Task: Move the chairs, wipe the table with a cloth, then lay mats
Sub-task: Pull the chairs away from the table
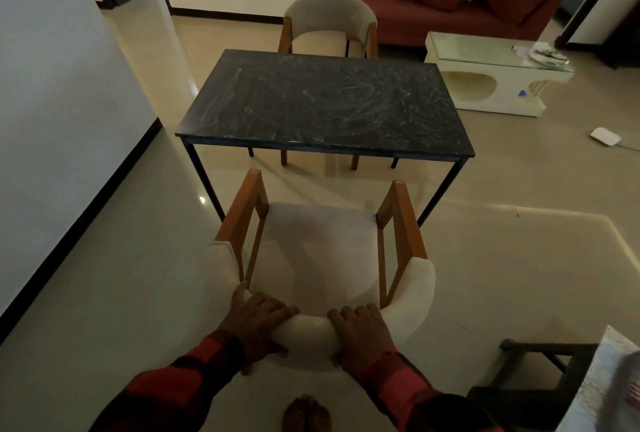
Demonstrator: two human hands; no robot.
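Chair [322,251] backrest gripped by left hand [256,320] and right hand [360,331]; legs may scrape floor beyond if dragged.

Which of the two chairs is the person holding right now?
The near cream-cushioned wooden armchair: both hands, left and right, grip its curved backrest. The matching far chair stands untouched beyond the dark marble-patterned table.

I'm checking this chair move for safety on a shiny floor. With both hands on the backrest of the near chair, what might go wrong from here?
1. A bare foot is right behind the near chair; pulled back, a leg may hit it.
2. The left hand and right hand grip only the backrest top, so the chair may tip or scrape the glossy floor.
3. A dark stand sits close at the right rear, narrowing the path.
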